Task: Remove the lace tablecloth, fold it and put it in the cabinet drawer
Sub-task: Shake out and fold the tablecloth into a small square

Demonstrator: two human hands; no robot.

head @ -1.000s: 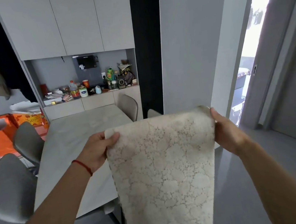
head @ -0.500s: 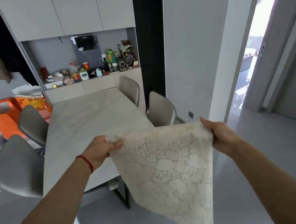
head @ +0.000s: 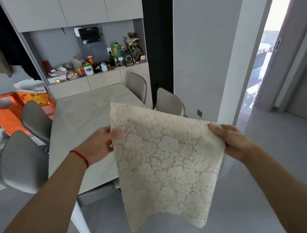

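The folded cream lace tablecloth (head: 166, 163) hangs in the air in front of me, over the near end of the bare grey dining table (head: 82, 116). My right hand (head: 232, 141) pinches its upper right corner. My left hand (head: 98, 147), blurred and with a red string at the wrist, grips the cloth's left edge a little below the upper left corner, which stands up free above the fingers. The cloth's lower end dangles loose toward the floor. The cabinet (head: 83, 6) stands beyond the table, its drawer fronts (head: 105, 80) shut under a cluttered niche.
Grey chairs flank the table: two on the left (head: 22, 163), two on the right (head: 168, 102). Orange bags (head: 7, 112) sit at the left wall, with clothes hanging above them. Bottles and jars (head: 87, 68) crowd the cabinet niche. An open doorway (head: 269, 52) is at the right.
The cloth has swung up from hanging to nearly spread flat. My left hand slid down from the upper left corner to the left edge. The view tipped down.
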